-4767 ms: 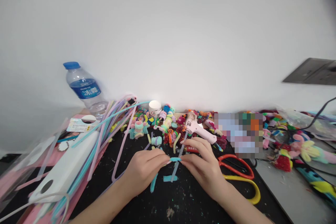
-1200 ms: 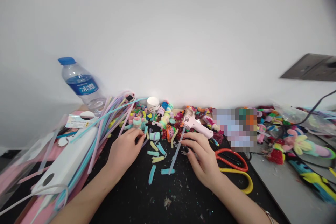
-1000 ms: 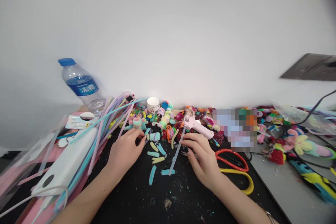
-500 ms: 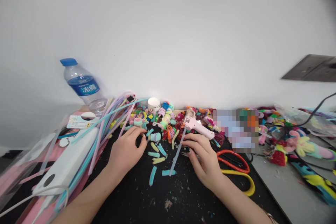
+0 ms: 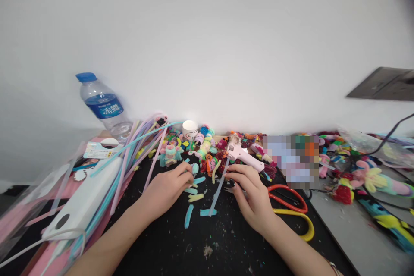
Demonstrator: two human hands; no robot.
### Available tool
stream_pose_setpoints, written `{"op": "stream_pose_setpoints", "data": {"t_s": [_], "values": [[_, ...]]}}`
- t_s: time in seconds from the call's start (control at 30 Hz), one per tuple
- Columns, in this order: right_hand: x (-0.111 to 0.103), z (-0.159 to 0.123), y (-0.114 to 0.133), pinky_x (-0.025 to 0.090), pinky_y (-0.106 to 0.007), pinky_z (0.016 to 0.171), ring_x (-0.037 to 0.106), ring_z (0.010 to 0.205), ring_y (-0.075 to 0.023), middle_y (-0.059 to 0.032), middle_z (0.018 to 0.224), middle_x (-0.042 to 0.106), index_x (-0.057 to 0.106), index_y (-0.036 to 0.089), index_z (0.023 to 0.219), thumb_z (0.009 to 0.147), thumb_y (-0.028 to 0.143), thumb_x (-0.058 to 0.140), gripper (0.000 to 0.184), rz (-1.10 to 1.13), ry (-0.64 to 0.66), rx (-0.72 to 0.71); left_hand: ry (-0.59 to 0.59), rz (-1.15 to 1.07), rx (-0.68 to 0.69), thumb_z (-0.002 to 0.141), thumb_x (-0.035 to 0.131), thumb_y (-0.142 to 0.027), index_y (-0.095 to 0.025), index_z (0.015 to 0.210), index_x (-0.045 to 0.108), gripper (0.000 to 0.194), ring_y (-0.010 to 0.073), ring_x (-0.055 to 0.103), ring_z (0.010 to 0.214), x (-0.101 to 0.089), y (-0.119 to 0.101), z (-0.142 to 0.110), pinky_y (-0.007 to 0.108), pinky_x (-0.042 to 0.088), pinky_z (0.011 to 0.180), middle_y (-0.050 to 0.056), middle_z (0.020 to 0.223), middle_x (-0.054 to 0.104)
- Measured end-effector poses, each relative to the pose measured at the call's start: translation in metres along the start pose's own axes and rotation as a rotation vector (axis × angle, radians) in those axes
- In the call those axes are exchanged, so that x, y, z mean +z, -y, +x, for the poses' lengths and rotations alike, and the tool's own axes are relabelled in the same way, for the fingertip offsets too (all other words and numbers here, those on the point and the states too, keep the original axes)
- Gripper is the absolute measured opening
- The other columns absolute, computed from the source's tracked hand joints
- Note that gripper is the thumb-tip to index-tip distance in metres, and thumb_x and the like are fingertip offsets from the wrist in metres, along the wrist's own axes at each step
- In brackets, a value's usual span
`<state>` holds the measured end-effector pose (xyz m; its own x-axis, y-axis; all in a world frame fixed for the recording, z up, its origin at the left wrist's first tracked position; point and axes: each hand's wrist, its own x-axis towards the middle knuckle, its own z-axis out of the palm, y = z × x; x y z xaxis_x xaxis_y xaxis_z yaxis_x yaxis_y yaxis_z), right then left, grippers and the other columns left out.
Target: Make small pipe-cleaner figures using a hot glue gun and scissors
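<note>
My left hand [image 5: 170,190] is closed, its fingertips bent together over short cut pieces of pipe cleaner; whatever they pinch is hidden. A pastel coiled roll [image 5: 194,168] shows just beyond those fingertips. Closer to me lie a yellow piece [image 5: 196,197], a blue piece [image 5: 189,216] and another blue piece [image 5: 204,212]. My right hand [image 5: 250,196] rests with bent, loosely parted fingers over the blades of the scissors [image 5: 287,198], whose red and yellow handles stick out to the right. Beside its fingertips, a clear glue stick [image 5: 216,200] extends from the pink glue gun [image 5: 245,157].
Long pastel pipe cleaners [image 5: 129,168] lie across a white power strip [image 5: 82,200] on the left. A water bottle [image 5: 105,105] leans against the wall. Fuzzy figures [image 5: 170,154] and a white cup [image 5: 189,130] line the back; more fuzzy crafts [image 5: 381,181] and cables lie right.
Both hands have parted from the blue piece they held. Several short pieces now lie on the black mat. Lately my left hand has moved right, over them; my right hand has stayed by the glue stick.
</note>
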<state>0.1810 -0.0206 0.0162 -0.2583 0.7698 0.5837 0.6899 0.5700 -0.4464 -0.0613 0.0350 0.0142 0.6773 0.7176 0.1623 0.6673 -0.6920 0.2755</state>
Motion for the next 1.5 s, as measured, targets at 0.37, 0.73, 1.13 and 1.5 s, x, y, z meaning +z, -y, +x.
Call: {"op": "stream_pose_setpoints", "data": {"t_s": [0.37, 0.73, 1.13, 1.5], "values": [[0.0, 0.002, 0.009, 0.044, -0.044, 0.089, 0.049, 0.109, -0.0249, -0.0104, 0.114, 0.055, 0.054, 0.021, 0.11, 0.085, 0.012, 0.048, 0.027, -0.029, 0.036, -0.078, -0.193, -0.417, 0.003, 0.091, 0.042, -0.02, -0.02, 0.095, 0.058, 0.016, 0.0142, 0.06, 0.084, 0.004, -0.016, -0.001, 0.023, 0.046, 0.078, 0.003, 0.091, 0.065], [0.008, 0.001, 0.017, 0.044, -0.04, 0.089, 0.048, 0.108, -0.0227, -0.0072, 0.11, 0.058, 0.058, 0.022, 0.089, 0.087, 0.014, 0.05, 0.012, -0.024, 0.049, -0.075, -0.215, -0.519, 0.078, 0.088, 0.048, -0.021, -0.02, 0.096, 0.06, 0.015, 0.0143, 0.062, 0.083, 0.011, -0.036, 0.0, 0.024, 0.048, 0.078, 0.004, 0.09, 0.067], [0.012, 0.0, 0.02, 0.043, -0.039, 0.085, 0.05, 0.102, -0.0216, -0.0073, 0.106, 0.056, 0.05, 0.021, 0.084, 0.086, 0.01, 0.047, 0.012, 0.093, 0.07, -0.008, -0.12, -0.775, -0.209, 0.083, 0.056, -0.027, -0.018, 0.074, 0.062, 0.013, 0.0124, 0.056, 0.067, 0.006, -0.041, 0.005, 0.023, 0.043, 0.064, -0.002, 0.07, 0.062], [0.015, -0.001, 0.026, 0.042, -0.038, 0.086, 0.051, 0.1, -0.0208, -0.008, 0.104, 0.055, 0.049, 0.02, 0.086, 0.084, 0.006, 0.046, 0.014, 0.145, 0.039, -0.024, -0.035, -1.248, -0.362, 0.077, 0.062, -0.031, -0.015, 0.072, 0.063, 0.016, 0.012, 0.056, 0.064, 0.011, -0.041, 0.007, 0.024, 0.045, 0.064, -0.001, 0.064, 0.061]]}}
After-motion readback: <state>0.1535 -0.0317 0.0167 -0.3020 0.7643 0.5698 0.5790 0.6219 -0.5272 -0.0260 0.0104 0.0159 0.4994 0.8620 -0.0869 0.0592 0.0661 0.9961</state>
